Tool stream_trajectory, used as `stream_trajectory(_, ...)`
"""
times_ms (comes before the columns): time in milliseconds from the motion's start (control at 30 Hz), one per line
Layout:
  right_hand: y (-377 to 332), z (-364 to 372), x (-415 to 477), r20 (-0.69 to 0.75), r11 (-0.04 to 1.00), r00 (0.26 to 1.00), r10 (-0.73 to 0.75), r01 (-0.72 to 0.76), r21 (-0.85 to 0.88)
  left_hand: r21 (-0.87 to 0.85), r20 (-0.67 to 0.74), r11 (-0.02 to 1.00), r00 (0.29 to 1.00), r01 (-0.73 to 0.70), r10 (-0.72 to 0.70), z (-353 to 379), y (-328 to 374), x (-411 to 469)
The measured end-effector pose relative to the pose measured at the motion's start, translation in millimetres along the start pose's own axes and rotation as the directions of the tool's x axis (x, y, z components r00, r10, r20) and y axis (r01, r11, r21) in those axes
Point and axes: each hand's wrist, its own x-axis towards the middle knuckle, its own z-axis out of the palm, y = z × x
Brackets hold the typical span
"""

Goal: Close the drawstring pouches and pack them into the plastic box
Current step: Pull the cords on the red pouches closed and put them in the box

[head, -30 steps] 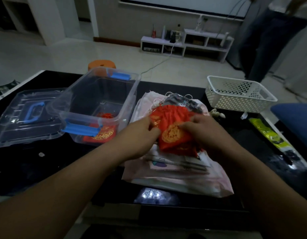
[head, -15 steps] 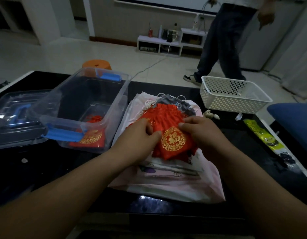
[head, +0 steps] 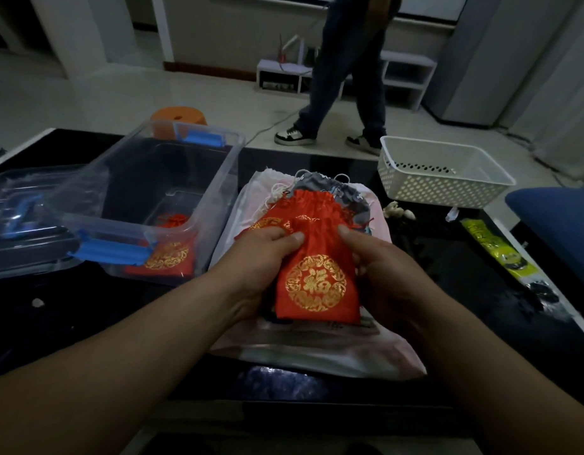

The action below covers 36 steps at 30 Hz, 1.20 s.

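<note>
A person's left hand (head: 262, 257) and right hand (head: 385, 277) hold a red drawstring pouch (head: 316, 287) with a gold emblem. It sits just above a pile of pink and grey pouches (head: 316, 353) on the dark desk (head: 464, 284). The fingers and thumbs of both hands pinch the gathered neck from either side; the cords are too dim to make out. The step appears to be cinching it shut. Next it needs carrying left into the clear plastic box (head: 225, 178), where one packed red pouch (head: 167, 257) lies. A white basket (head: 431, 192) stands to the right, with no pouches showing in it.

left hand (head: 261, 257) and right hand (head: 379, 267) gripping red pouch (head: 316, 284), plastic box (head: 146, 205) beside
</note>
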Motion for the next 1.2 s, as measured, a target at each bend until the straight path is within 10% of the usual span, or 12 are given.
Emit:
stream_trajectory(733,-2,5,8,-0.288,0.978,0.957,-0.024,0.082,0.193,-0.309,-0.189,0.951,0.980,-0.004,-0.057,-8,-4,11)
stream_trajectory(1033,-5,-2,7,-0.210,0.996,0.976,-0.061,0.074,0.054,-0.056,-0.199,0.983,0.966,-0.177,0.163,-14,6,7)
stream_trajectory(1200,-9,8,2,-0.181,0.864,0.904,-0.388,0.289,-0.412,0.381,-0.045,0.808,0.864,-0.449,0.501,-3,12,-3)
